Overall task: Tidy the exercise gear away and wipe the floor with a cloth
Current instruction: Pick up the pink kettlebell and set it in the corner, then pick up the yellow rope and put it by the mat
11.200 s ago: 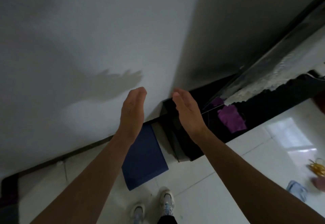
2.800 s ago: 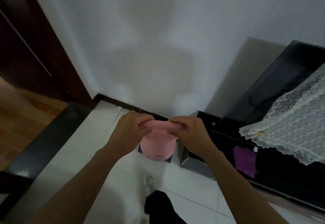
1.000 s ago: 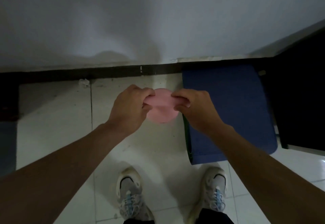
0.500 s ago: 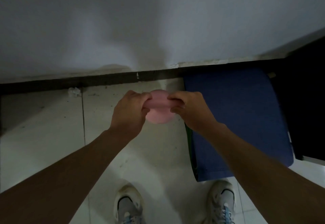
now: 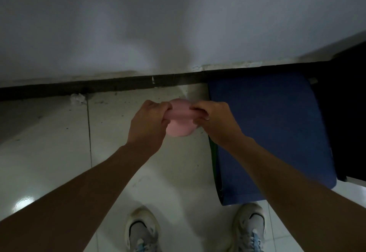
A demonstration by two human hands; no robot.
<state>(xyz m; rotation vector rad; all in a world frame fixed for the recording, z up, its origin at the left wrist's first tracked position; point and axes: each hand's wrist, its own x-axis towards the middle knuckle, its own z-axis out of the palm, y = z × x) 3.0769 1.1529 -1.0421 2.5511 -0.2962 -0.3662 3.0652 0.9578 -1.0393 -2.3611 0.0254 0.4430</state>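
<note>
Left hand (image 5: pixel 147 125), right hand (image 5: pixel 214 124) gripping pink kettlebell (image 5: pixel 180 129) (handle), blue mat (image 5: pixel 267 129) beside

Plain white wall (image 5: pixel 178 24) ahead of me, dim, soft brighter patch low in middle. Dark skirting (image 5: pixel 99 87) along its foot. Pale glossy tiled floor (image 5: pixel 49 148) under me, grit specks near far edge. Grout line (image 5: pixel 89 133) runs away from me on left. Crumpled whitish scrap (image 5: pixel 77 98) at floor's far edge, against skirting. Light glare (image 5: pixel 23 201) on near-left tile. Black furniture (image 5: pixel 349 113) at far right corner.
</note>
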